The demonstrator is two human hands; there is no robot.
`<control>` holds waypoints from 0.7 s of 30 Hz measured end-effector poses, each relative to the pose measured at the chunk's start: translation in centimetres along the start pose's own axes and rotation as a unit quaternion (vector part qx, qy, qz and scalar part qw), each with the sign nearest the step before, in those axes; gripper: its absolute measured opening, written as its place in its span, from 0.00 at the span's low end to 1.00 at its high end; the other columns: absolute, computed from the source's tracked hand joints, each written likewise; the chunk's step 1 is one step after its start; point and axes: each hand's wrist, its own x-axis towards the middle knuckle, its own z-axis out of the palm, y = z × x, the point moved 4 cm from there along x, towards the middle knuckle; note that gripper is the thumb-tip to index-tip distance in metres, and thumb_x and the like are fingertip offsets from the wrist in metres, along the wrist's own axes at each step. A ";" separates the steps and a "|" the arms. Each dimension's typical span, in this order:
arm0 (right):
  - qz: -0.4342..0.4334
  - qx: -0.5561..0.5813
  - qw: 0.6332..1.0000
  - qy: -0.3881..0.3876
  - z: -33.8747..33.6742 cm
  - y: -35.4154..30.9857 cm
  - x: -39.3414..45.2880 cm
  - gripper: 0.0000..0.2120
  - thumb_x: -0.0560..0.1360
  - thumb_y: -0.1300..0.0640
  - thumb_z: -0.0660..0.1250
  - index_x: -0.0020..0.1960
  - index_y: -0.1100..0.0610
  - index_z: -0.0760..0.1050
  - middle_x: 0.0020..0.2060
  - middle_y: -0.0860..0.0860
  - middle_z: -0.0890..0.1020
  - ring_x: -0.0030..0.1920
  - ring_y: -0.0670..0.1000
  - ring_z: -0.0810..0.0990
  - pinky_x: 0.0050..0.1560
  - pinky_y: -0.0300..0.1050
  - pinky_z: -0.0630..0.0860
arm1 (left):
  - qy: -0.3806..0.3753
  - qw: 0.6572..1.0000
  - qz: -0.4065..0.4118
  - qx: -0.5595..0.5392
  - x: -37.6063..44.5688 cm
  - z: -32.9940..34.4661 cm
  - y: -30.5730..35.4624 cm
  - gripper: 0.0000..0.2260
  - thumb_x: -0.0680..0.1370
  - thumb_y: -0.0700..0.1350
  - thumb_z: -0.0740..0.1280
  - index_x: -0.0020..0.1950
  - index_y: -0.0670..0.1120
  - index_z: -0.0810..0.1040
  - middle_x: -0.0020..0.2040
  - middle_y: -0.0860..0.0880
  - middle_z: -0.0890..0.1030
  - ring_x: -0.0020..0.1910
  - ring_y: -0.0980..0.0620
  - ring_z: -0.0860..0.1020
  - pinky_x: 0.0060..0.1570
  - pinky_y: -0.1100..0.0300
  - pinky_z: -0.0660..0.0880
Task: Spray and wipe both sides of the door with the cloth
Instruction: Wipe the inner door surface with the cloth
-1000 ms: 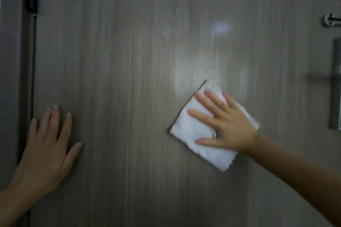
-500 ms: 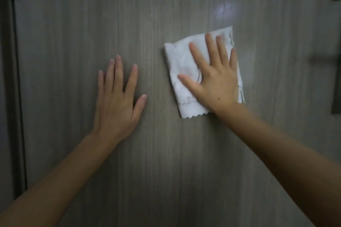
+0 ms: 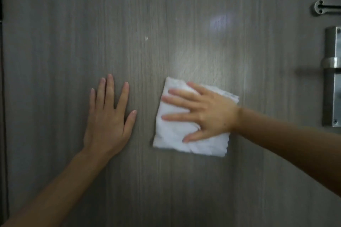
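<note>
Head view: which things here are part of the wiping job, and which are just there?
Part of the job:
white cloth
grey wood-grain door
right hand pressing the cloth flat
left hand flat on the door

Just there:
metal lever handle and plate
small metal hook above it

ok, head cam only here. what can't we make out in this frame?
- Door handle: lever cut off by the right edge of the head view; only the plate and collar show.
- Small bracket above it: its bar runs off the right edge.
- Cloth: its middle is covered by the right hand.
- Spray bottle: not in view.
- Door: other side unseen; wetness unclear, only glare.
- Left hand lies flat on the door.
</note>
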 end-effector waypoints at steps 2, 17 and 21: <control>0.108 -0.028 0.993 0.038 -1.7 4.3 1.2 0.34 0.77 0.31 0.56 0.77 0.49 0.62 0.77 0.59 0.61 0.77 0.60 0.57 0.75 0.64 0.51 | 0.005 1.000 0.002 0.004 0.0 0.0 0.0 0.29 0.80 0.55 0.51 0.78 0.41 0.56 0.77 0.34 0.53 0.76 0.36 0.52 0.74 0.45 0.43; 0.292 0.016 0.953 0.081 1.0 -5.3 3.4 0.32 0.78 0.35 0.58 0.77 0.49 0.63 0.78 0.57 0.58 0.78 0.59 0.52 0.76 0.61 0.43 | 0.096 0.980 -0.040 -0.170 -0.8 -1.6 0.2 0.27 0.79 0.48 0.55 0.76 0.37 0.57 0.77 0.36 0.55 0.77 0.40 0.53 0.77 0.53 0.41; 0.143 0.034 0.989 0.030 2.5 -9.3 -0.5 0.32 0.78 0.35 0.59 0.77 0.49 0.63 0.78 0.57 0.58 0.79 0.58 0.50 0.78 0.60 0.43 | 0.063 0.990 0.037 -0.124 0.1 -1.9 2.5 0.26 0.80 0.49 0.55 0.75 0.39 0.59 0.77 0.35 0.56 0.77 0.40 0.53 0.77 0.52 0.41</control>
